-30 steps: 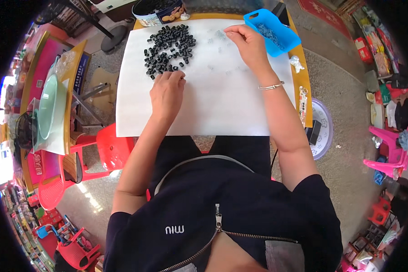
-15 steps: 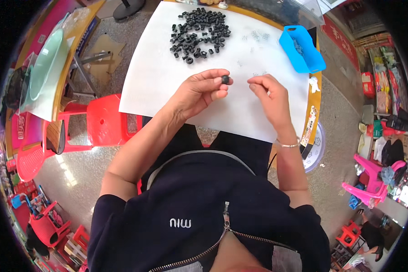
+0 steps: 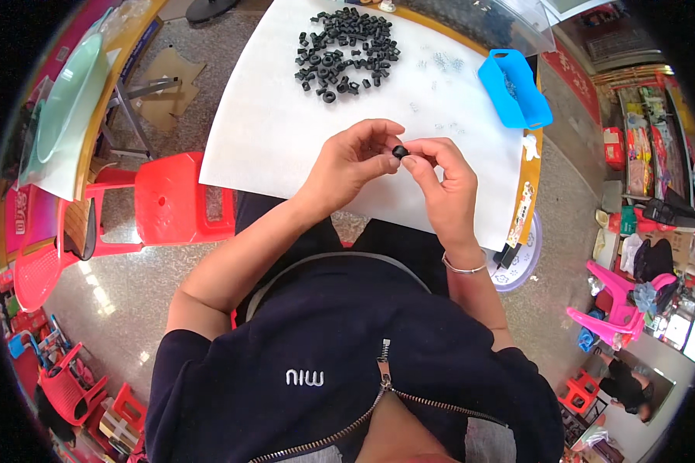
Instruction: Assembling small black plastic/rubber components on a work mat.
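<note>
Between the thumb and fingers of my left hand (image 3: 355,163) is a small round black part (image 3: 400,152), dark and smooth-looking. My right hand (image 3: 445,181) meets it from the other side, thumb and forefinger pinched together against the part. Whatever tiny thing those right fingertips may hold is too small to make out. Both hands are above the near half of a white-covered table (image 3: 262,139). Farther off on the same sheet lies a loose pile of small black parts (image 3: 347,46), some of them ring-shaped.
A blue plastic basket (image 3: 511,96) with small bits inside stands at the table's right edge. Tiny clear pieces (image 3: 444,62) are scattered on the sheet beside it. Left of me are a red stool (image 3: 166,201) and a pale green basin (image 3: 69,96) on another table.
My right hand has come left until its fingertips touch the black part. My left hand has shifted slightly right with the part still in its fingers.
</note>
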A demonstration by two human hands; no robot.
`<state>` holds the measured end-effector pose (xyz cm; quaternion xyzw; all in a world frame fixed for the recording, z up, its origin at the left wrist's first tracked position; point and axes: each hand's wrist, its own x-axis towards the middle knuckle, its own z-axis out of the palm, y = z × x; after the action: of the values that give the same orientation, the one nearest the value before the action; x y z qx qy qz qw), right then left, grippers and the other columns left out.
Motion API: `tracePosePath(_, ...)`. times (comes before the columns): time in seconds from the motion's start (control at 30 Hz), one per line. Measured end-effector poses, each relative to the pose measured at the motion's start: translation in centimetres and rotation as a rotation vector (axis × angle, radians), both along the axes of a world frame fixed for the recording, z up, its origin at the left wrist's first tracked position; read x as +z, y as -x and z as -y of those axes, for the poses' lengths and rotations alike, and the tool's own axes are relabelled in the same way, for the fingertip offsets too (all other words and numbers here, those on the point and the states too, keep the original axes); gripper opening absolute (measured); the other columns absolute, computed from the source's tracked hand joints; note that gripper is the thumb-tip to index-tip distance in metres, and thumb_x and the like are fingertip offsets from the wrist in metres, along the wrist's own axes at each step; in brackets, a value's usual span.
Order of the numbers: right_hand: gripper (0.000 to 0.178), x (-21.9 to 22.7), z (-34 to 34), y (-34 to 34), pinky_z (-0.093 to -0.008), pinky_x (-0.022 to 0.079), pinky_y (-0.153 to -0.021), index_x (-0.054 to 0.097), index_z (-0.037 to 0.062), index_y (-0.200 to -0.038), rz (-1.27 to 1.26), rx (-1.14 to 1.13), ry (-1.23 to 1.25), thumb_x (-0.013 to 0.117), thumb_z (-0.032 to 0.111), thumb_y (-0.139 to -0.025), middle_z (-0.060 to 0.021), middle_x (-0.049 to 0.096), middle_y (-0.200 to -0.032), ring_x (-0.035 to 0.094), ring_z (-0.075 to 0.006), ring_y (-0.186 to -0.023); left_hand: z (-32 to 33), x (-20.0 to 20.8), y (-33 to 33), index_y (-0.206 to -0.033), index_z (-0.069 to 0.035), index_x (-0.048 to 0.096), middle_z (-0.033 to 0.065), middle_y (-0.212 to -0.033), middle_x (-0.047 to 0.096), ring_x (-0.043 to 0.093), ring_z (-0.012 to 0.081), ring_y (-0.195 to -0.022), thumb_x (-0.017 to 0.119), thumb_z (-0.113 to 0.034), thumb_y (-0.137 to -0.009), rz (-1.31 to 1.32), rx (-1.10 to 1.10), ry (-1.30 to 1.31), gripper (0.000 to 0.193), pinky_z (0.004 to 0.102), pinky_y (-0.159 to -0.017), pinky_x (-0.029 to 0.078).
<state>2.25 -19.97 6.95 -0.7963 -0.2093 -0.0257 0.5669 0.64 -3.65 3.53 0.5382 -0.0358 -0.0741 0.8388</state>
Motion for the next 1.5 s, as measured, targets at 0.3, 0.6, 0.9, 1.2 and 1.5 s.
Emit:
tracePosePath(0.3, 0.013, -1.3, -0.2, 1.0, -0.0236, 0.046, -0.07, 0.062, -0.0003, -0.097, -0.155, -0.069, -0.175, 0.061, 0.004, -0.084, -0.0056, 0.063, -0.088, 0.057, -0.0097, -0.077, 0.3, 0.0, 0.4, -0.111, 0.0, 0.059, 0.0039, -0.099, 0.06, 0.057, 0.0099, -0.091, 0.063, 0.0, -0.083, 0.029, 0.057, -0.131, 0.028, 0.0246, -0.081, 0.048)
tracePosePath(0.6, 0.011, -3.0, 2.4, -1.4, -0.0292, 0.045, -0.071, 0.064, 0.0023, -0.091, 0.02, -0.181, 0.173, 0.062, 0.005, -0.08, -0.008, 0.061, -0.084, 0.057, -0.0183, -0.078, 0.1, -0.5, 0.2, -0.105, 0.002, 0.062, 0.0059, -0.091, 0.063, 0.059, 0.0124, -0.077, 0.061, -0.004, -0.086, -0.132, 0.066, -0.054, 0.021, 0.0258, -0.073, 0.05)
tracePosePath(0.9, 0.011, -3.8, 4.6, -7.1, -0.0375, 0.041, -0.079, 0.066, 0.0055, -0.088, 0.426, -0.147, 0.631, 0.063, 0.005, -0.077, -0.0064, 0.057, -0.087, 0.051, -0.0267, -0.086, 0.0, -0.4, -0.7, -0.11, 0.003, 0.058, 0.0062, -0.091, 0.059, 0.058, 0.014, -0.08, 0.053, -0.003, -0.088, -0.277, 0.057, 0.191, 0.023, 0.0274, -0.074, 0.05)
tracePosePath(1.2, 0.007, -0.5, 0.9, -4.4, -0.0261, 0.046, -0.067, 0.063, 0.0013, -0.087, -0.07, 0.024, 0.165, 0.063, 0.004, -0.081, -0.0052, 0.063, -0.081, 0.057, -0.0123, -0.073, -1.1, -0.7, -1.4, -0.109, 0.003, 0.055, 0.01, -0.096, 0.061, 0.059, 0.0132, -0.081, 0.055, -0.005, -0.089, -0.347, 0.003, 0.341, 0.022, 0.0245, -0.074, 0.051)
tracePosePath(1.5, 0.007, 0.6, -1.4, -3.4, -0.026, 0.045, -0.058, 0.063, 0.0021, -0.088, 0.064, 0.121, 0.244, 0.062, 0.002, -0.081, -0.0071, 0.06, -0.078, 0.056, -0.0133, -0.066, -1.5, -1.4, -1.5, -0.107, 0.003, 0.057, 0.0084, -0.093, 0.063, 0.061, 0.0136, -0.077, 0.057, -0.007, -0.089, -0.289, -0.008, 0.326, 0.021, 0.0255, -0.074, 0.051)
